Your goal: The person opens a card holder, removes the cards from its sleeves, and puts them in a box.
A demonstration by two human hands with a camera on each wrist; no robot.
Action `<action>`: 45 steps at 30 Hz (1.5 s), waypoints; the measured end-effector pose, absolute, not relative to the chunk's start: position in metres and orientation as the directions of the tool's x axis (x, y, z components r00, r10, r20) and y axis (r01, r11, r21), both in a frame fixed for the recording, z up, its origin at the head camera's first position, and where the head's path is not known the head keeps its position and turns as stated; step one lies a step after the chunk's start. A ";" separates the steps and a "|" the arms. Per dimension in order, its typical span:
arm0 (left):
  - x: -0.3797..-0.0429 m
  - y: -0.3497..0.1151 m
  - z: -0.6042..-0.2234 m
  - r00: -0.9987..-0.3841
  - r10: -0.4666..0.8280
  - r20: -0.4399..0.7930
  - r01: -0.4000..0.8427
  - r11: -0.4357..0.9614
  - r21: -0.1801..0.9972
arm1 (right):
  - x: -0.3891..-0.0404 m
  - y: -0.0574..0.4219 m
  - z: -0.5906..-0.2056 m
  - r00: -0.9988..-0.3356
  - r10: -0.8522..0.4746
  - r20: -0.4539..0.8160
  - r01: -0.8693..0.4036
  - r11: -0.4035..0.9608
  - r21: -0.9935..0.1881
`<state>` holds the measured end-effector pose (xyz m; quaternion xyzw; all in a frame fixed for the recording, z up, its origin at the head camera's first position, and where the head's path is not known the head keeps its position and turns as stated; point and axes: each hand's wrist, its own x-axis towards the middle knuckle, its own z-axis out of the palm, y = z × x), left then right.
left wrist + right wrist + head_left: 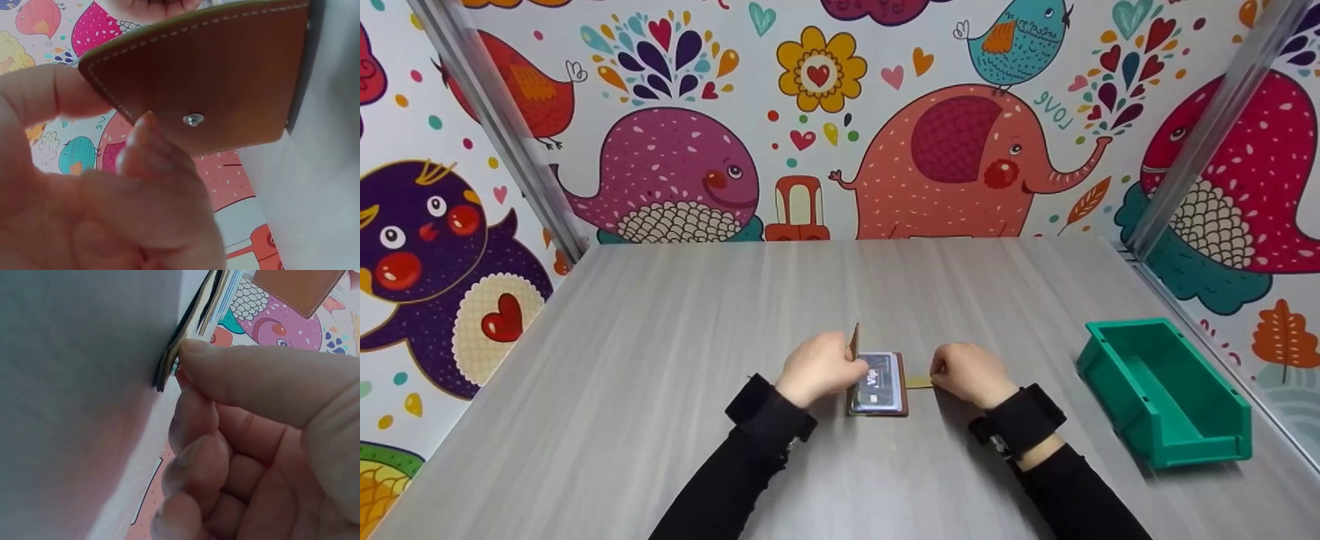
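A small brown leather card wallet (905,406) lies opened on the table in the head view, a "VIP" card (877,390) on top inside. My left hand (819,367) holds its cover (854,339) upright by the edge, between thumb and fingers. On that cover, the left wrist view shows white stitching and a metal snap stud (193,119). To the right of the wallet, my right hand (973,373) pinches the end of its yellowish closing strap (919,382). Seen from the right wrist, the thumb presses the strap near the tabletop, the other fingers curled beneath.
A green plastic bin (1196,450) stands on the table (660,315) to the right of my right hand. Walls printed with cartoon animals border the table at the back and sides, with metal posts (1200,127) at the corners.
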<state>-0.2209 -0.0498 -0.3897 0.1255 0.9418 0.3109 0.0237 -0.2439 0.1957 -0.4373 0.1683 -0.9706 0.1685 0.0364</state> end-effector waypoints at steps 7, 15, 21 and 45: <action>-0.220 -0.061 -0.395 -0.980 0.193 0.055 0.189 0.786 0.588 | -0.241 0.195 -0.436 -0.938 -0.320 0.136 -0.347 0.885 -0.309; -0.220 -0.076 -0.400 -0.983 0.176 0.041 0.167 0.793 0.586 | -0.242 0.195 -0.437 -0.935 -0.326 0.141 -0.354 0.883 -0.309; -0.221 -0.090 -0.406 -0.987 0.160 0.003 0.133 0.808 0.574 | -0.243 0.195 -0.438 -0.939 -0.317 0.136 -0.344 0.883 -0.320; -0.224 -0.109 -0.418 -0.980 0.174 -0.098 0.100 0.852 0.514 | -0.242 0.194 -0.437 -0.940 -0.318 0.127 -0.342 0.889 -0.303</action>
